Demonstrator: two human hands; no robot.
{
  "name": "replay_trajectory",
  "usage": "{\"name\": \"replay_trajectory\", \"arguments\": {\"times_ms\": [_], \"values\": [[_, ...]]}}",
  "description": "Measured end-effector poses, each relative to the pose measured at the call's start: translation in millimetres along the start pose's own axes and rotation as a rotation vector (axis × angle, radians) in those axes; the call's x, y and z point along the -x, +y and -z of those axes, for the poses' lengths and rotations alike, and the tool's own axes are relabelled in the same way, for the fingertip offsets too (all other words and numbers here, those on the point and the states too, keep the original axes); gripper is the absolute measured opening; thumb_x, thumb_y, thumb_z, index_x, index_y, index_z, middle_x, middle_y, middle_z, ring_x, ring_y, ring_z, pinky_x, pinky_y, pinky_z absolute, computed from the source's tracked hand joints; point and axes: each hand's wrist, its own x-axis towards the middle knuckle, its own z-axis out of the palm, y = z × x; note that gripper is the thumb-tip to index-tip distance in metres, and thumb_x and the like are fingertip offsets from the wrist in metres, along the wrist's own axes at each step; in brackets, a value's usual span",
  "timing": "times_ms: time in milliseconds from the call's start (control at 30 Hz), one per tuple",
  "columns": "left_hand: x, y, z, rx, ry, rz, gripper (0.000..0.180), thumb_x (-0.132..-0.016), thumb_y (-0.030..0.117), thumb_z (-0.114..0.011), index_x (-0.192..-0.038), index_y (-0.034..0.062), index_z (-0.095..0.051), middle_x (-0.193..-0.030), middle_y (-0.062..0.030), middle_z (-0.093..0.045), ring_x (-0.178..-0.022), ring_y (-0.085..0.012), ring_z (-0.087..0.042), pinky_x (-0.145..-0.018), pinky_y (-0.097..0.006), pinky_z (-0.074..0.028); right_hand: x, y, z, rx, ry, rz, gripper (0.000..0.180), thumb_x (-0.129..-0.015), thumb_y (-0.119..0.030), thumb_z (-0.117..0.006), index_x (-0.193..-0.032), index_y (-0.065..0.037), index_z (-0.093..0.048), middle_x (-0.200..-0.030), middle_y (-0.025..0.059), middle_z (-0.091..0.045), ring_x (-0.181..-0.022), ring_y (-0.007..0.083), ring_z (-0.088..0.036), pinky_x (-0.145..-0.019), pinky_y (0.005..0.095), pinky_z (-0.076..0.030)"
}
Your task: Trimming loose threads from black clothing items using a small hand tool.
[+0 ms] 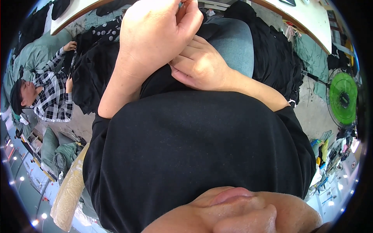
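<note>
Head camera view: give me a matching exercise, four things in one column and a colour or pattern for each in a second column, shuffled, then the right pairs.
Things:
1. floor fan
2. co-worker's shirt
3. trouser leg
4. spotted fabric

Colours:
A. black with pale dots
B. green
C. grey-blue
D. black-and-white check

Pairs: 1-B, 2-D, 3-C, 4-A

we see even, bright indoor light with soft shadows. straight edges bow toward a dark rim. the nearest parts blur.
</note>
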Motion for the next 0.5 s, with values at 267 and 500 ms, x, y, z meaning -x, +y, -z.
{"name": "replay_trajectory", "arguments": {"times_ms": [267,500], "values": [[3.6,8.6,13.7,-0.018,-0.045,0.071,0.021,-0.088,0.005,-0.073,-0.08,0.0009,-0.053,-0.06,-0.0128,-0.056,-0.05,-0.0282,-0.059,-0.049,-0.035,-0.045,-0.4,-3.0,-0.7,-0.021,0.004,-0.016,0.024,-0.069,-0.013,-0.081,-0.09,-0.006,-0.071,-0.088,0.0055,-0.069,-0.087,0.0243,-0.067,-0.081,0.0375,-0.051],[21.5,-7.8,2.9,-0.045,0.019,0.003,0.014,-0.09,0.007,-0.076,-0.086,0.0019,-0.063,-0.056,-0.0003,-0.049,-0.051,-0.0047,-0.043,-0.048,-0.023,-0.037,-1.2,-3.2,0.2,-0.018,0.0,-0.019,0.021,-0.069,-0.014,-0.08,-0.087,-0.006,-0.072,-0.084,0.0048,-0.067,-0.085,0.0235,-0.067,-0.081,0.0381,-0.051]]}}
